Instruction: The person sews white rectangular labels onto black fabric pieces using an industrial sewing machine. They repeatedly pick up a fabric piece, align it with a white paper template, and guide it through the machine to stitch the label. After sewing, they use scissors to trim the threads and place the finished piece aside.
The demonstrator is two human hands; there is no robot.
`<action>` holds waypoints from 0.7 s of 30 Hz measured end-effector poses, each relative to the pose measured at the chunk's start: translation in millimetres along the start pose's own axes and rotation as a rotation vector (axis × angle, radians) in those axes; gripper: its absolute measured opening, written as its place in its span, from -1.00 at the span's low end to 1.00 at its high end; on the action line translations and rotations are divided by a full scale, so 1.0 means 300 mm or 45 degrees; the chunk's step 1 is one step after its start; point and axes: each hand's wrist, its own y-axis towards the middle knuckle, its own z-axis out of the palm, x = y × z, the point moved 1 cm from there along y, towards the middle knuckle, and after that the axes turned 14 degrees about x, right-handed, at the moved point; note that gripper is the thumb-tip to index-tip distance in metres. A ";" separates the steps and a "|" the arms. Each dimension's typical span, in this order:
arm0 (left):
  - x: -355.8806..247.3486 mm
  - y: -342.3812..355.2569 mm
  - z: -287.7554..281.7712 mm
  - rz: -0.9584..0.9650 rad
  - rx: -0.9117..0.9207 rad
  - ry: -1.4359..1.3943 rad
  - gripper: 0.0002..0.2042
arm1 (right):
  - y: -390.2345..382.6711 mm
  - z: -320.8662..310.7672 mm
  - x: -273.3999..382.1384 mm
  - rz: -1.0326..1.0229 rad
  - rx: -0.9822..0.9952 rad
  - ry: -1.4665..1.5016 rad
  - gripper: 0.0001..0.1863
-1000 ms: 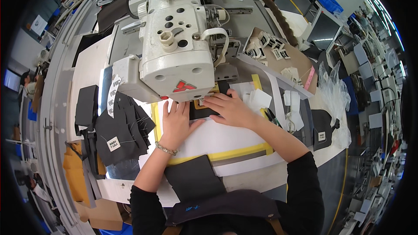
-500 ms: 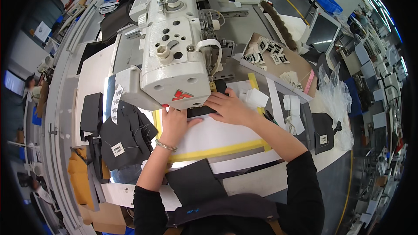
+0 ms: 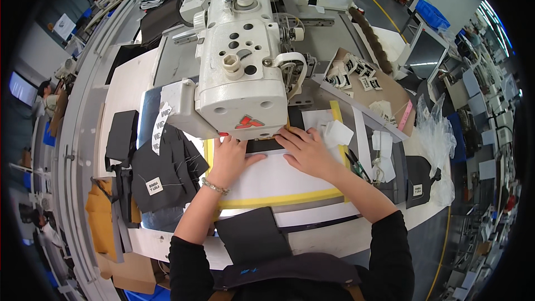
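Observation:
A white industrial sewing machine head point(image 3: 241, 97) hangs over a white sheet point(image 3: 273, 181) edged with yellow tape. Under its front lies a flat dark fabric piece point(image 3: 261, 146), partly covered by the machine. My left hand point(image 3: 229, 163) rests flat at the piece's left end, thumb pointing right, fingertips partly behind the machine's lower edge. On the other side my right hand point(image 3: 308, 153) lies with fingers stretched toward the piece's right end, thumb toward the sheet. Neither hand visibly grasps anything. The needle area is hidden behind the machine head.
Dark cut pieces point(image 3: 167, 175) lie left, one bearing a white label point(image 3: 154, 185). A shallow cardboard box point(image 3: 356, 97) holds several labels at right, near white papers point(image 3: 383, 150) and clear plastic point(image 3: 436, 134). Another dark piece point(image 3: 253, 234) sits by the front edge.
The whole view has shifted, so the machine and table appear further right. My right hand has drawn its fingers back closer to the machine's front. The left hand stays beside the dark piece.

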 end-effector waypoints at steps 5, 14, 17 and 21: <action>0.017 -0.020 -0.056 0.047 0.132 0.072 -0.32 | 0.005 -0.011 0.015 -0.018 0.020 -0.023 -0.46; 0.128 -0.103 -0.125 0.220 0.126 -0.013 -0.40 | 0.035 0.002 0.095 -0.158 0.064 0.128 -0.55; 0.105 -0.093 -0.131 0.402 0.070 -0.021 -0.47 | 0.039 0.013 0.102 -0.151 0.038 0.176 -0.58; 0.105 -0.066 -0.108 0.478 0.109 -0.018 -0.55 | 0.040 0.003 0.104 -0.155 0.026 0.175 -0.58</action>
